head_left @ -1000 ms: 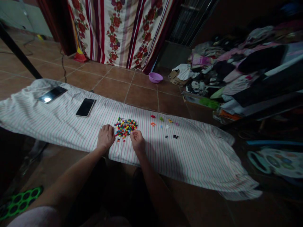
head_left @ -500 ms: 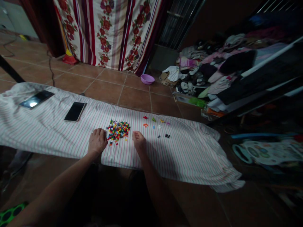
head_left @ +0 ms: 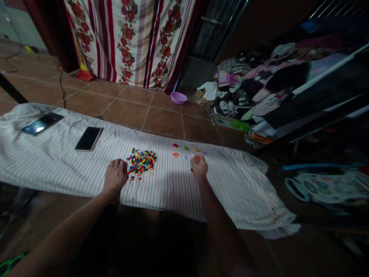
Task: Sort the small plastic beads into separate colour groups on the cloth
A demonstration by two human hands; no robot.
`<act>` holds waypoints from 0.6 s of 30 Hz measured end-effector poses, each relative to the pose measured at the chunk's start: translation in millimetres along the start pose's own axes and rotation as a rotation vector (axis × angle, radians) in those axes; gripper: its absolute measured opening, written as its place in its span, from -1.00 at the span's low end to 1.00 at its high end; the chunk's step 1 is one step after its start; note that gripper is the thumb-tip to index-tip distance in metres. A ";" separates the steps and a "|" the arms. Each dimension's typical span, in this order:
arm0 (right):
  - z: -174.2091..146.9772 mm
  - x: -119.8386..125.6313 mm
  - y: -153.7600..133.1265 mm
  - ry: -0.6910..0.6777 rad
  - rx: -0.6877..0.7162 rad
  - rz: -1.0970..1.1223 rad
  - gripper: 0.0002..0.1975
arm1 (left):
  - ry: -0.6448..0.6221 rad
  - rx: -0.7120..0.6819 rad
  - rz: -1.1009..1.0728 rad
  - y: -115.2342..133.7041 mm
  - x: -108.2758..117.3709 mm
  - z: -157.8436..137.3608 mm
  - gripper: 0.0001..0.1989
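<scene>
- Pile (head_left: 142, 162): tiny pieces, many colours, loosely heaped left of and below frame centre; strays at its lower edge.
- Reds (head_left: 175, 145), greens (head_left: 186, 148), yellows (head_left: 196, 149), purples (head_left: 204, 152): separate small clusters, a row sloping rightward just below centre.
- Oranges (head_left: 175, 154): below the reds.
- Blue (head_left: 186, 157): below the greens.

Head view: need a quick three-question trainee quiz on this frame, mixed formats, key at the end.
1. True or false: the left hand is beside the mixed pile of small pieces.

2. The purple basin sits on:
A) the striped cloth
B) the tiled floor
C) the dark phone

3. Fill in: of the two hands, the one nearer the red pieces is the ____ hand.

Key: 1 true; 2 B; 3 right.
</scene>
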State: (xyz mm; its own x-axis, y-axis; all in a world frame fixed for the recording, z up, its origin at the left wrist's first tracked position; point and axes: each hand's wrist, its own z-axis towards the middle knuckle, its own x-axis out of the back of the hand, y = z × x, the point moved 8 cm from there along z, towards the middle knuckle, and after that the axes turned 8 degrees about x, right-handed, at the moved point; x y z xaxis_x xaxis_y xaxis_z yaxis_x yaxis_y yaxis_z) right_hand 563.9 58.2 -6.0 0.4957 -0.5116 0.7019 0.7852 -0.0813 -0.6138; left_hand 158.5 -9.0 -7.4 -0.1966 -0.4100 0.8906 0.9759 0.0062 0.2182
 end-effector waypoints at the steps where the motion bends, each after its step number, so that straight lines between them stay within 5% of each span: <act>1: 7.0 4.3 6.9 -0.008 -0.016 -0.065 -0.75 | 0.000 0.000 0.003 0.2 0.1 0.1 -0.84; 9: 43.8 23.3 52.9 -0.009 -0.138 -0.289 -0.80 | 0.010 -0.001 -0.010 1.1 1.4 0.0 -0.85; 18: 62.9 22.8 68.2 0.009 -0.110 -0.295 -0.82 | 0.008 -0.007 -0.026 -0.2 -1.1 -1.1 -0.87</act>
State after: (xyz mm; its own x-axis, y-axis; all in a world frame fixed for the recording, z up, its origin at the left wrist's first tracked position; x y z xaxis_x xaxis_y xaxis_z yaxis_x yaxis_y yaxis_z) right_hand 652.1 94.8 -9.2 0.2492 -0.4595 0.8525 0.8493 -0.3193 -0.4204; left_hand 158.7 -9.5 -8.9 -0.2214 -0.4170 0.8815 0.9710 -0.0111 0.2386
